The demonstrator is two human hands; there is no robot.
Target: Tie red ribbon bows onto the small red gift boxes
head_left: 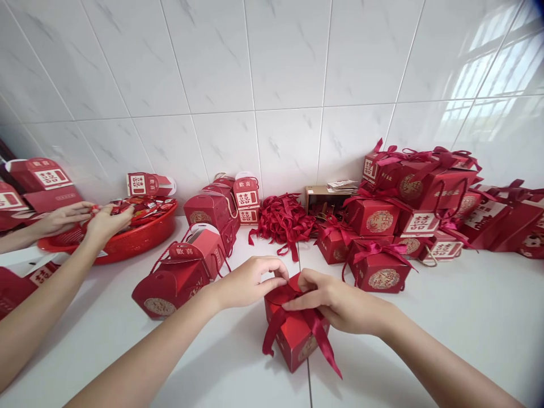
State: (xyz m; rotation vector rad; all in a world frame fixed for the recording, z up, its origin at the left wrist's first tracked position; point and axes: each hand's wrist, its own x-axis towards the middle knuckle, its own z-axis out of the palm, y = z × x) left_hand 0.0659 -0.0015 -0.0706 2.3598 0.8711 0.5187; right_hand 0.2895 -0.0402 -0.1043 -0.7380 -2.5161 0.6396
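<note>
- where's the box they're working on?
- the red box (297, 340) stands on the white tabletop (229, 362), front and centre, one corner turned toward the viewer.
- and what's each hand doing?
- the right hand (335, 300) has its fingers bent over the lid, gripping the dark red ribbon (325, 343). the left hand (259, 279) has its fingertips drawn in at the top of the box; i can't tell whether any ribbon is between them.
- how does the ribbon lie?
- across the top, with two loose tails hanging down the sides.
- what's behind it?
- a tangled heap of ribbons (287, 221), near the tiled wall (289, 73). just right of that, a brown carton (312, 195) with papers on top.
- and to the right?
- a stack of bow-tied boxes (376, 218), some resting on others.
- left side?
- handled boxes (178, 277), then a red basin (140, 235) full of small red packets (151, 211). another person's hands (106, 224) are over it, handling something red, too small to make out.
</note>
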